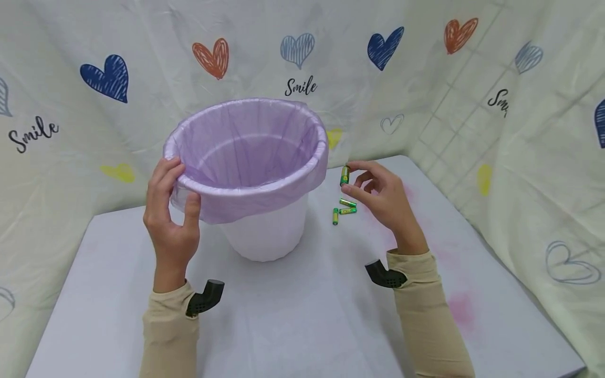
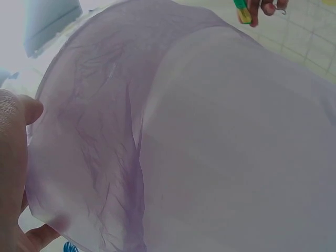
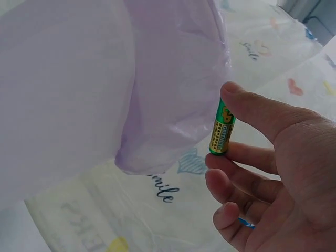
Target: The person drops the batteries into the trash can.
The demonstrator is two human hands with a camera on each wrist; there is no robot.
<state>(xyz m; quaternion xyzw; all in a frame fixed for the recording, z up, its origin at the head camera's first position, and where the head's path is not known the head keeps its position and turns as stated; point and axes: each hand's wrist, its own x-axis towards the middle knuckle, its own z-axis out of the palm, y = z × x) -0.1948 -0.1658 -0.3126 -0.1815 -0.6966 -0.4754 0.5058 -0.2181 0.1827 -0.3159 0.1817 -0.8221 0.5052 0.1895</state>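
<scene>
A white trash can (image 1: 267, 239) stands on the table, lined with a pale purple trash bag (image 1: 264, 202) that is folded down over its rim. My left hand (image 1: 172, 226) holds the can's left side at the bagged rim, its fingers at the edge and its thumb against the front. To the right of the can, my right hand (image 1: 380, 194) pinches a green and gold battery (image 3: 223, 128) by its two ends, between thumb and fingertip. Below that hand, three similar batteries (image 1: 347, 211) lie close together on the table.
A white cloth with pink stains covers the table (image 1: 264, 320). Behind and at the right hangs a pale curtain (image 1: 340, 63) printed with hearts and the word Smile. Each beige sleeve (image 1: 425, 310) has a black bracket (image 1: 385, 274) at the wrist.
</scene>
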